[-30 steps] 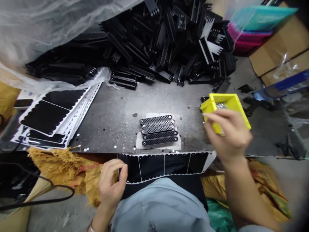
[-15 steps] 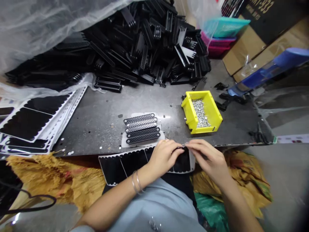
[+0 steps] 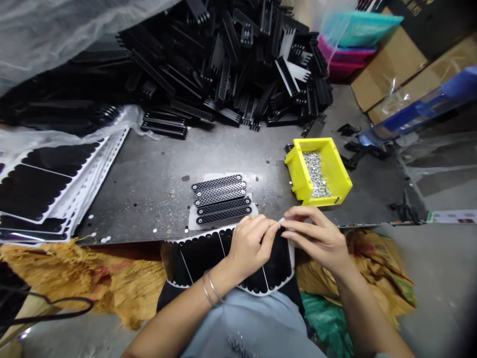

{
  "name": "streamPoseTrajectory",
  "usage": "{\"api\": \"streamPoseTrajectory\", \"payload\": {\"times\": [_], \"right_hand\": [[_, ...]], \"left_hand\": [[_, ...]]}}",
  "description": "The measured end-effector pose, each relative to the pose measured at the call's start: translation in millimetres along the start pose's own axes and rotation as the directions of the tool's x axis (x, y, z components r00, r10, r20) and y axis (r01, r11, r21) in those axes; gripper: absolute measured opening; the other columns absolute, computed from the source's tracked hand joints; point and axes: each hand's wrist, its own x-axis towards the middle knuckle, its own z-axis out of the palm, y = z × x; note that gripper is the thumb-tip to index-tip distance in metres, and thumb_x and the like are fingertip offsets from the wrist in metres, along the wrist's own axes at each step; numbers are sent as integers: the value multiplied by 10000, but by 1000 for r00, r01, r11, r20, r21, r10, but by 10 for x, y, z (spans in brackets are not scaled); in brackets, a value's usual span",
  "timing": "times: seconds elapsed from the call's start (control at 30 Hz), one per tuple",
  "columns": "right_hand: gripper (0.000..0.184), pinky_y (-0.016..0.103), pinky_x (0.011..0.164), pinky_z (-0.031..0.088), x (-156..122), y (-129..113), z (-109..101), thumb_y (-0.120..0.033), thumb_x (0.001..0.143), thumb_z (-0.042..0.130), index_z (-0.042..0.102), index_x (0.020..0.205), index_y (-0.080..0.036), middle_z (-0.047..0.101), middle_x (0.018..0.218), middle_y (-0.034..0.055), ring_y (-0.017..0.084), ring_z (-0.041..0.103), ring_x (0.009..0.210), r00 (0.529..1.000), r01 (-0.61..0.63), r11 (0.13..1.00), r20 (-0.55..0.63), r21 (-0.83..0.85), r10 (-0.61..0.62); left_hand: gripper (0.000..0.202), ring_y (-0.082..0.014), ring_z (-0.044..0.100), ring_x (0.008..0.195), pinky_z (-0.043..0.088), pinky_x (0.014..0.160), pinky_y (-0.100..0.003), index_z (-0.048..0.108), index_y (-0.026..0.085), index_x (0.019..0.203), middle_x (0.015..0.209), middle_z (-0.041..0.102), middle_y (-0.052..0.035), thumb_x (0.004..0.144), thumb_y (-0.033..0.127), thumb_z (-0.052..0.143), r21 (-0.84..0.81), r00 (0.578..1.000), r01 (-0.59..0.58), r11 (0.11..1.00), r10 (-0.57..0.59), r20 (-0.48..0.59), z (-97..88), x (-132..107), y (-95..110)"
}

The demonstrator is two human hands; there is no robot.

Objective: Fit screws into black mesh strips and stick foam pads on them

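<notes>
My left hand (image 3: 251,243) is closed in a pinch above a black sticker sheet (image 3: 204,256) with scalloped edges and a white border, which lies across my lap. My right hand (image 3: 318,236) faces it, thumb and fingers pinched together. Between the fingertips of both hands shows a small whitish piece (image 3: 281,222), too small to name. What else the left fingertips hold is hidden. On the table just beyond, several black handle-like bars (image 3: 221,199) with a diamond pattern lie side by side on a pale sheet.
A yellow bin (image 3: 298,171) of small metal parts stands right of the bars. Behind is a heap of black slotted pieces (image 3: 223,74). Sticker sheets (image 3: 48,184) are stacked at left. Scissors (image 3: 405,206), a turquoise basket (image 3: 361,32) and cardboard boxes (image 3: 387,64) are at right.
The sticker sheet has shifted and curved on my lap, showing more of its lower edge. A whitish piece now shows between my fingertips. The view has moved slightly.
</notes>
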Motion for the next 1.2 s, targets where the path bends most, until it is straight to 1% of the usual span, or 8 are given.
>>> {"api": "streamPoseTrajectory", "payload": {"times": [0.1, 0.27, 0.33, 0.4, 0.5, 0.6, 1.03, 1.2], "right_hand": [[252, 479, 827, 628, -83, -71, -241, -205, 921, 733, 803, 1074, -393, 704, 1102, 61, 280, 735, 1001, 989, -101, 989, -95, 111, 112], [376, 428, 463, 503, -20, -282, -323, -271, 843, 821, 764, 1130, -506, 698, 1100, 99, 222, 665, 632, 843, -224, 954, -451, 198, 292], [423, 445, 648, 585, 180, -366, -8, -199, 869, 790, 751, 1219, -435, 682, 1104, 99, 259, 710, 845, 937, -239, 970, -273, -45, 218], [464, 423, 825, 605, 428, -415, 420, -176, 980, 652, 640, 1415, -337, 689, 1138, 98, 242, 713, 984, 999, -47, 992, -18, -118, 45], [292, 343, 799, 563, 750, -412, 980, -185, 1032, 594, 679, 1311, -201, 741, 1109, 90, 191, 697, 959, 970, 218, 973, 128, -78, -207], [134, 327, 731, 490, 902, -365, 1226, -219, 1028, 620, 749, 1031, -185, 765, 1023, 72, 174, 646, 860, 937, 318, 942, 183, -103, -297], [156, 341, 764, 509, 932, -370, 1158, -259, 1008, 655, 757, 1095, -178, 758, 1093, 97, 197, 629, 902, 923, 327, 937, 257, -124, -288], [194, 309, 758, 552, 797, -169, 728, -252, 978, 704, 748, 1157, -191, 717, 1026, 75, 169, 673, 888, 967, -65, 998, 246, 1, 63]], "left_hand": [[262, -164, 620, 704, 414, 683, -341, 685, 183, 961, 785, 703, -37, 1083, 225, 457, 108, 997, 0, 994, 9, -79, 37, -4, -64], [242, -176, 688, 881, 478, 793, -335, 661, 188, 1265, 960, 752, -55, 1050, 229, 558, 214, 973, -194, 957, 216, -85, 0, -95, -104], [204, -181, 697, 944, 492, 874, -344, 668, 215, 1217, 1009, 766, -42, 1021, 235, 616, 178, 976, -174, 969, 194, -101, -194, -194, -111], [94, -176, 694, 897, 483, 887, -359, 681, 246, 1073, 941, 768, -2, 994, 207, 651, 182, 982, -41, 982, 73, -173, -507, -312, -161], [40, -197, 671, 913, 458, 899, -388, 702, 253, 998, 910, 761, 2, 986, 239, 667, 282, 900, 320, 904, -198, -389, -1009, -457, -327], [125, -204, 677, 912, 454, 886, -389, 748, 268, 943, 877, 781, 15, 1003, 309, 647, 248, 882, 438, 864, -359, -305, -1285, -529, -505], [167, -191, 667, 841, 400, 920, -390, 753, 265, 779, 806, 746, 31, 918, 356, 728, 102, 827, 550, 829, -523, -204, -1259, -461, -578], [180, -196, 658, 869, 369, 952, -387, 754, 264, 767, 824, 743, 20, 894, 386, 718, 63, 785, 612, 789, -595, -170, -1267, -442, -563]]}}
